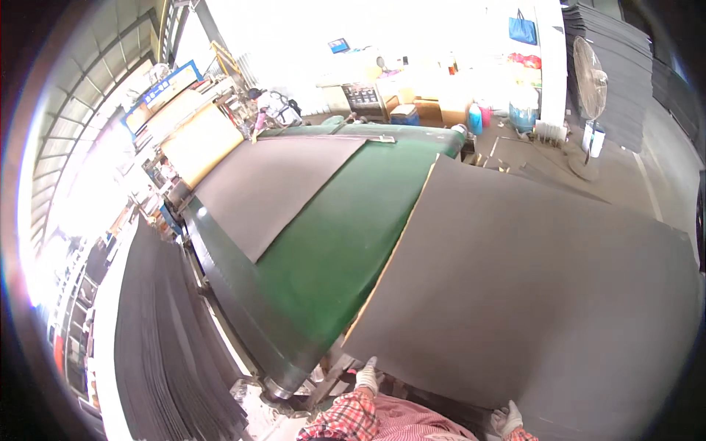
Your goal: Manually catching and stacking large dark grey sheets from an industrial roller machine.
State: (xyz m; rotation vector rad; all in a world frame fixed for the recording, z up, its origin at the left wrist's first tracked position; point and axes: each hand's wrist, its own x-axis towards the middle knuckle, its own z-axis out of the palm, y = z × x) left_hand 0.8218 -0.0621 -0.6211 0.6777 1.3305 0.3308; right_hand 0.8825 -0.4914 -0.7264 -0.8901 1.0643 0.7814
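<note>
A large dark grey sheet lies to the right of a green conveyor belt, with a thin yellowish edge along its left side. My left hand, in a white glove, grips its near edge close to the left corner. Farther right on the same edge, my right hand, also gloved, has its fingers curled at the rim; the fingertips are partly hidden. A second grey sheet rests flat on the far left part of the belt, apart from both hands.
Beyond the belt's far left side, a person stands by a machine with a tan roller. A stack of dark sheets hangs at the left. A standing fan and a tall sheet stack are at the back right.
</note>
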